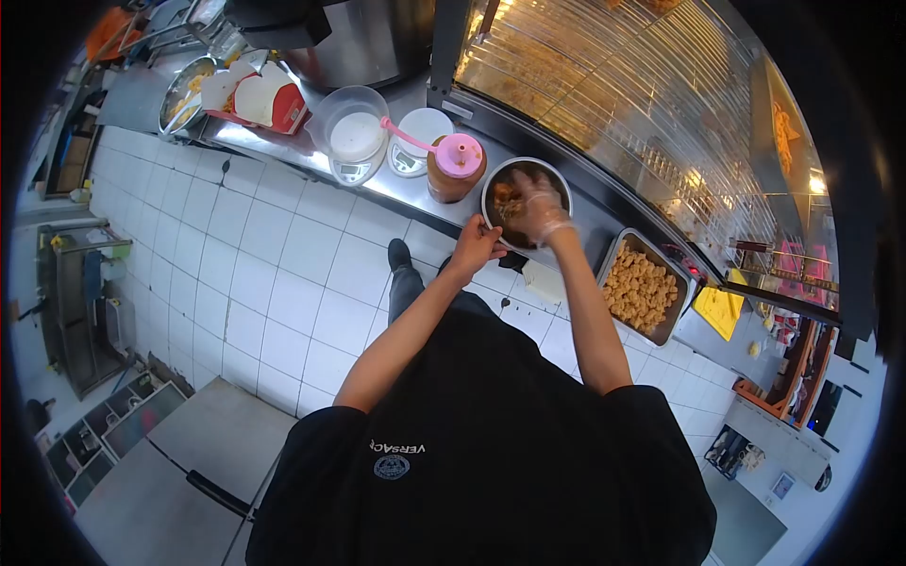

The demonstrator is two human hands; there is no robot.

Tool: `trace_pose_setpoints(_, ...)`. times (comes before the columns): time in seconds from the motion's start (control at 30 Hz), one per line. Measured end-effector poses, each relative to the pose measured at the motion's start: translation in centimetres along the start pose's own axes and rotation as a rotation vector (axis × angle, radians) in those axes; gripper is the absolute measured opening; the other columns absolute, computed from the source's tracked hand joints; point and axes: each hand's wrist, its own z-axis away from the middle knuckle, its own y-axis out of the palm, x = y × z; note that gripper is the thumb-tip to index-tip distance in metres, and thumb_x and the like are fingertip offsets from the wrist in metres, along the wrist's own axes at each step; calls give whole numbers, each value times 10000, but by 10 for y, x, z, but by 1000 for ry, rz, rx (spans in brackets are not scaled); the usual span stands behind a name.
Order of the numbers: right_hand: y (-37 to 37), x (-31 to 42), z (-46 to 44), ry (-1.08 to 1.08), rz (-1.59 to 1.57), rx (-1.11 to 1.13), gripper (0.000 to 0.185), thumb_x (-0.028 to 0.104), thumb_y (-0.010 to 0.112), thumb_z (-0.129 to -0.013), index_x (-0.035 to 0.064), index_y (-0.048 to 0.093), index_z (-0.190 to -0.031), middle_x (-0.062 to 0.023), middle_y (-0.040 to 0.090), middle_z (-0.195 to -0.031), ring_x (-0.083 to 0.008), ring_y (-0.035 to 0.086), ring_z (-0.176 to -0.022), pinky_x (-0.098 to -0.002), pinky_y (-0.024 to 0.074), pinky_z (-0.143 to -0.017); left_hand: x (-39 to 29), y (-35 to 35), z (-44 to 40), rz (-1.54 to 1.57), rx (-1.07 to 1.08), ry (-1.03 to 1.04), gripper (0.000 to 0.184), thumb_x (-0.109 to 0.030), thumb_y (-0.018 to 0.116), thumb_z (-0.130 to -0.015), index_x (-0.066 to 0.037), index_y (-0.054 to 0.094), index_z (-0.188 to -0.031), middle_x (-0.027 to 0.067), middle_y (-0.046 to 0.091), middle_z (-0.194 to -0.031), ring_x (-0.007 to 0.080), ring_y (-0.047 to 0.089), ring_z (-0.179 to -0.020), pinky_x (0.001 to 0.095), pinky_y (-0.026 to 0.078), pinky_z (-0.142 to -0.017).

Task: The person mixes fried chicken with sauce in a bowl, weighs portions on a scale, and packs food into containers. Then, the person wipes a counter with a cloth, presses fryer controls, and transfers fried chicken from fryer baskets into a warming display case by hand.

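A round metal bowl point(567, 186) stands at the counter's front edge, with brown sauced pieces of food point(507, 201) inside. My left hand point(479, 247) pinches the bowl's near left rim between thumb and fingers. Inside the bowl is my right hand point(540, 206), in a clear plastic glove, over the food; its fingers are blurred and partly hidden. Just left of the bowl, a squeeze bottle point(459, 168) with a pink lid holds brown sauce. To the right, a metal tray point(672, 325) holds many fried golden pieces point(640, 285).
Two white scales point(352, 171) point(422, 127) stand left of the bottle, one bearing a clear container point(332, 106). Farther left are red and white cartons point(274, 99) and a metal bowl point(170, 99). A lit glass display case point(604, 75) lies behind; a yellow item point(719, 309) is at right.
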Motion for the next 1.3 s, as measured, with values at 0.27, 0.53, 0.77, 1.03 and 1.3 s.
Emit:
trace_pose_setpoints(0.27,8,-31,-16,-86,-200,78,453,242,694,-757,74,607,-1169,-210,576,-1182,-392,525,-1142,-477,413,-991,5,-2,-7,11,-14,32,126,-100,545,-946,-41,444,-992,80,566,-866,167,664,-740,272,582,-632)
trace_pose_setpoints(0.53,-3,-9,-13,-130,-59,268,457,220,667,-784,151,608,-1231,-203,538,-1297,-344,474,-1236,-396,433,-997,6,-3,-4,-9,-26,28,124,-113,548,-950,-41,449,-973,76,562,-857,161,659,-725,263,580,-633)
trace_pose_setpoints(0.77,4,-2,13,-115,128,21,584,181,714,-727,190,551,-1288,-280,478,-1292,-441,486,-1155,-478,414,-997,7,-4,-6,-16,-39,44,133,-123,551,-953,-40,448,-967,71,558,-839,161,651,-707,273,581,-629)
trace_pose_setpoints(1.03,43,-36,-9,-130,-151,117,555,73,685,-715,123,566,-1255,-195,602,-1166,-371,535,-1123,-443,435,-960,6,-4,-6,-12,-50,43,133,-125,551,-956,-40,449,-963,69,561,-835,153,648,-708,269,581,-626)
trace_pose_setpoints(1.3,-12,-34,-8,-255,-438,190,675,122,692,-751,155,455,-1382,-221,484,-1345,-345,497,-1230,-401,417,-1030,6,-6,-7,-7,-22,34,144,-132,551,-958,-54,433,-983,64,563,-837,152,651,-716,266,584,-630)
